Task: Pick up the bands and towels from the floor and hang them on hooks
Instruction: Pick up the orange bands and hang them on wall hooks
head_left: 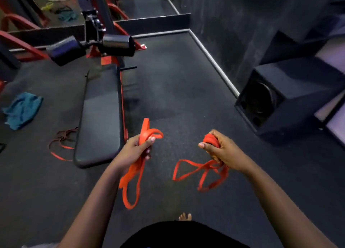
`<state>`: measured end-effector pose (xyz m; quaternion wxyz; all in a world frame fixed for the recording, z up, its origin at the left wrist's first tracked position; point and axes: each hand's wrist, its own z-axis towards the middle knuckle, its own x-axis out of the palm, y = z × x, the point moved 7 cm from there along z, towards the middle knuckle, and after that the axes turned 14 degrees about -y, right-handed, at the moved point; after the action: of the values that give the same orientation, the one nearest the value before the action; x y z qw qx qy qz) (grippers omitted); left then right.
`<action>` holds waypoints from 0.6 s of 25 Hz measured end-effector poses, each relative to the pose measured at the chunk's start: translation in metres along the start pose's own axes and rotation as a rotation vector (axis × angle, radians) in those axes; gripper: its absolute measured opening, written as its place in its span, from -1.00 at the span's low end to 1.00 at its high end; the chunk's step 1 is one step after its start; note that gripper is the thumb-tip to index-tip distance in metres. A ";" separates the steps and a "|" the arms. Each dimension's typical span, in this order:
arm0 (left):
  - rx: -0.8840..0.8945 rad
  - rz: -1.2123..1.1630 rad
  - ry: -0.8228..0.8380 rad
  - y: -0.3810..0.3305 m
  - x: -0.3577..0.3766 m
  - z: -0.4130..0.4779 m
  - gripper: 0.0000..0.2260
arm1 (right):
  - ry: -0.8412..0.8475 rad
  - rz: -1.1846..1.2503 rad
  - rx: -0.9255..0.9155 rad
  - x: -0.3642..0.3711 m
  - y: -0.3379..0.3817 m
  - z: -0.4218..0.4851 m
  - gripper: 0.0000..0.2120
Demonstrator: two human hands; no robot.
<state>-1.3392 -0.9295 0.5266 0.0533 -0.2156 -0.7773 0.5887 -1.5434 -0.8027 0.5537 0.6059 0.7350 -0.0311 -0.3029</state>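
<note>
Orange rubber bands [133, 171] are clamped in fingers [149, 142] of left hand [137, 149] and right hand [221, 150]; a thin dark-red band [62, 136] is left beside the black padded bench [100, 108], nearer the left hand.

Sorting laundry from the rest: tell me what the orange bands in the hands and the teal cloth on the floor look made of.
Orange bands: likely rubber or latex, smooth and matte; flat strips hang in springy loops without creasing. Teal towel: soft cloth, perhaps terry cotton; it lies crumpled in limp folds, weave too blurred to tell.
</note>
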 end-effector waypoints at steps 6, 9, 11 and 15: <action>0.108 0.195 0.135 -0.082 0.124 0.204 -0.86 | -0.165 0.052 0.075 -0.095 -0.035 0.172 -0.73; 0.247 0.300 0.186 -0.142 0.176 0.329 -0.86 | -0.209 -0.013 0.032 -0.139 -0.046 0.299 -0.77; 0.291 0.291 0.156 -0.186 0.194 0.402 -0.89 | -0.220 -0.143 -0.032 -0.166 -0.035 0.386 -0.79; 0.334 0.254 0.048 -0.270 0.205 0.546 -0.96 | -0.153 -0.327 -0.024 -0.203 0.005 0.558 -0.78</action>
<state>-1.7813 -1.3934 0.5804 0.0320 -0.3139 -0.6341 0.7060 -1.9763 -1.2064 0.5949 0.5532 0.6978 0.0465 -0.4527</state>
